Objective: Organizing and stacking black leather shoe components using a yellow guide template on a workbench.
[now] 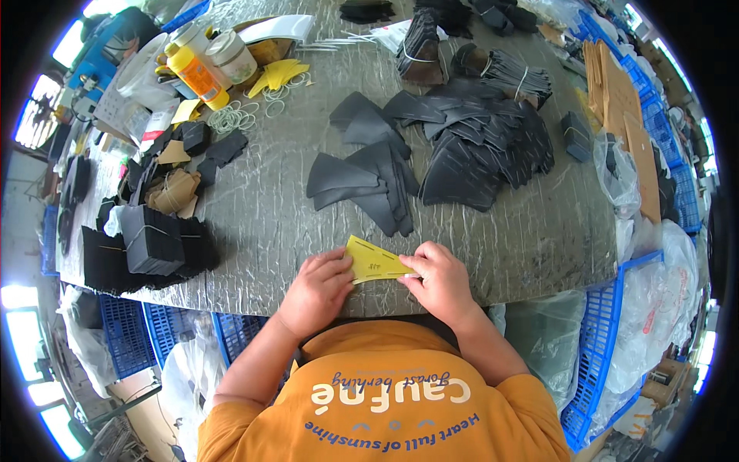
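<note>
Near the table's front edge I hold a yellow curved pattern template [375, 262] with slots and a handwritten mark between both hands. My left hand [319, 285] is closed on its left end. Thumb and fingers of my right hand [440, 279] pinch its right end. Whether another piece lies under the template I cannot tell. Just beyond my hands lie several loose black fan-shaped cut pieces [346, 179], and to their right a large heap of similar black pieces [485, 138].
At left stand tied stacks of black pieces [150, 239]. Behind them are rubber bands [231, 115], a yellow bottle [196, 77] and a white-lidded jar [231, 58]. Bundled black pieces [419, 50] lie at the back. Cardboard [616, 100] and blue crates [600, 339] line the right side.
</note>
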A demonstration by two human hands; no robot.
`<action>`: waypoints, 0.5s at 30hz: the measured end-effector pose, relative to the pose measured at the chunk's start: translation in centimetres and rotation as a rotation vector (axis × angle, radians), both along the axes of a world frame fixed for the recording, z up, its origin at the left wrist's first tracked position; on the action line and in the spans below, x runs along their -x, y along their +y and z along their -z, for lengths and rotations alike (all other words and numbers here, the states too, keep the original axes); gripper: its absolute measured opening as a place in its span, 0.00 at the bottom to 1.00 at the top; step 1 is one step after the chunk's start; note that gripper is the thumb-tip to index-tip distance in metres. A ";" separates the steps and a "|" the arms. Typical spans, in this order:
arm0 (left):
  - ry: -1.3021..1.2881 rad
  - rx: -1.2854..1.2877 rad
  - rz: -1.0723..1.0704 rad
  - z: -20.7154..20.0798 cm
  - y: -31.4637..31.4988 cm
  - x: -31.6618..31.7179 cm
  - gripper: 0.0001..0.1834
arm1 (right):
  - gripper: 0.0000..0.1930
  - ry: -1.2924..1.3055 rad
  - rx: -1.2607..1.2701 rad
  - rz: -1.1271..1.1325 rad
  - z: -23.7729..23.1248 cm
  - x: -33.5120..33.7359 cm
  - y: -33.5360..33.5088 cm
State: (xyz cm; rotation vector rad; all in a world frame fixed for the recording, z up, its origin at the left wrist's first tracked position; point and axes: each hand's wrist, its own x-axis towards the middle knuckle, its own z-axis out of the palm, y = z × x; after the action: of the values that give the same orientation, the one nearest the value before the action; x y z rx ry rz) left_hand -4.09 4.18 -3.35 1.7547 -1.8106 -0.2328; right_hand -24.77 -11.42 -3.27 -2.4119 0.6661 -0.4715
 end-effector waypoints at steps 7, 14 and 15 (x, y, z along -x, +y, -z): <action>-0.064 -0.233 0.133 -2.4 -2.3 -3.2 0.17 | 0.16 0.030 -0.043 0.001 -0.7 0.0 -0.1; -0.114 -0.283 0.163 -2.6 -2.6 -3.7 0.16 | 0.07 -0.351 0.276 -0.047 -3.7 -1.7 -1.2; -0.107 -0.285 0.168 -2.6 -2.6 -3.7 0.16 | 0.07 -0.350 0.276 -0.049 -3.5 -1.9 -0.8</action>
State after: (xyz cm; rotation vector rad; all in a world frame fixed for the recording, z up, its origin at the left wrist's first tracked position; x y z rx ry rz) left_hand -0.35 1.54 -0.71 1.8333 -2.0896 -0.4947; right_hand -22.92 -12.19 0.26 -2.4986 0.4076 -0.9917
